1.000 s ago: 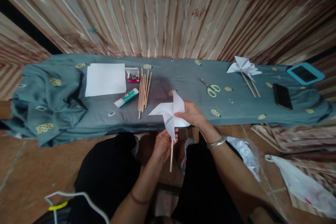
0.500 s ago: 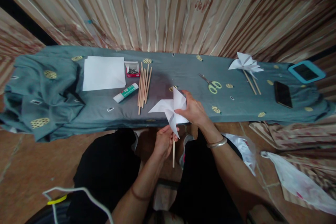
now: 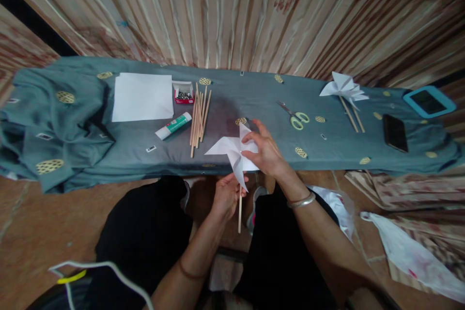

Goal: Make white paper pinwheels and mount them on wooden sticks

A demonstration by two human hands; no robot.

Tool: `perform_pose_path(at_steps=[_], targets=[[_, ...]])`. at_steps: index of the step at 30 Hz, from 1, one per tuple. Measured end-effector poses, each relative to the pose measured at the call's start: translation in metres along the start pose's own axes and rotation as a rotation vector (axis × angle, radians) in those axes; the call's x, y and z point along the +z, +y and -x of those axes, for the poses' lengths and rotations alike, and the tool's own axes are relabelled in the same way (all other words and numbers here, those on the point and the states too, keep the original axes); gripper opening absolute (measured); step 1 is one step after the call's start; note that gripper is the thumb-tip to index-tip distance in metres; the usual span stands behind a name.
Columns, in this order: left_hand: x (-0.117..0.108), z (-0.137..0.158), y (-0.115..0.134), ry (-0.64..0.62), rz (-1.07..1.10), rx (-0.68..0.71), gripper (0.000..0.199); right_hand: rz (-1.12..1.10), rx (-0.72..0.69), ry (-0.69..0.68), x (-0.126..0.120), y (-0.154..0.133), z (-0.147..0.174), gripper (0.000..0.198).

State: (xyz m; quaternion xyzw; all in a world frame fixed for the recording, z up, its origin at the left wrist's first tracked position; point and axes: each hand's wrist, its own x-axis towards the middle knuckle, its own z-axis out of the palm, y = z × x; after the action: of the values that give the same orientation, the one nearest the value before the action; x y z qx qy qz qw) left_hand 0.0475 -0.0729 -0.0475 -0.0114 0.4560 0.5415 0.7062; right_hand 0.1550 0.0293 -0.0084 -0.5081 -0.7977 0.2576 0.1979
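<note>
A white paper pinwheel (image 3: 225, 147) on a thin wooden stick (image 3: 240, 213) is held over the table's front edge. My left hand (image 3: 225, 196) is closed around the upper part of the stick, just under the paper blades, which partly hide its fingers. At the pinwheel's centre, my right hand (image 3: 267, 150) has its thumb and a bent finger close together on the paper, with another finger raised. Whether a pin sits under the right fingertips is hard to make out.
On the cloth-covered table (image 3: 250, 94) lie paper sheets (image 3: 143, 97), a small box of metal pins (image 3: 183, 94), a glue stick (image 3: 173, 126), several wooden sticks (image 3: 199, 118) and scissors (image 3: 296, 117). Finished-looking pinwheels (image 3: 345, 89), a phone (image 3: 395, 133) and a blue-framed device (image 3: 429, 101) are at right.
My right hand's fingers have shifted at the pinwheel's centre, one finger now lifted off the blade. My left hand keeps its hold on the stick. The camera view has moved slightly.
</note>
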Motion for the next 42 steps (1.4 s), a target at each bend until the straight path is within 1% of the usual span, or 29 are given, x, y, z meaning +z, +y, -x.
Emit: perform_pose_path(at_steps=[2,3,8,16,24,27,36,42], targets=[[0.0,0.0,0.0,-0.003,0.002,0.001,0.035,0.008,-0.017,-0.035,0.001,0.001,-0.001,0.008],[0.0,0.0,0.001,-0.004,0.005,0.001,0.036,0.015,-0.026,-0.047,0.001,0.001,-0.001,0.005],[0.0,0.001,0.001,0.004,0.014,-0.006,0.033,0.018,-0.059,-0.059,0.001,0.004,-0.002,0.006],[-0.001,0.001,0.001,-0.012,0.007,-0.025,0.033,-0.019,-0.057,-0.055,0.002,0.008,-0.003,0.005],[-0.003,0.0,-0.001,-0.024,0.021,-0.007,0.04,-0.003,-0.031,-0.054,0.002,0.007,-0.004,0.004],[-0.003,0.0,-0.001,-0.011,0.008,-0.019,0.038,-0.003,-0.04,-0.056,0.002,0.008,-0.004,0.007],[-0.001,0.0,0.0,0.014,0.01,-0.039,0.031,0.019,-0.047,-0.074,0.0,0.011,-0.008,0.007],[0.0,0.0,0.0,0.008,0.026,-0.039,0.029,0.02,-0.048,-0.072,0.0,0.009,-0.01,0.007]])
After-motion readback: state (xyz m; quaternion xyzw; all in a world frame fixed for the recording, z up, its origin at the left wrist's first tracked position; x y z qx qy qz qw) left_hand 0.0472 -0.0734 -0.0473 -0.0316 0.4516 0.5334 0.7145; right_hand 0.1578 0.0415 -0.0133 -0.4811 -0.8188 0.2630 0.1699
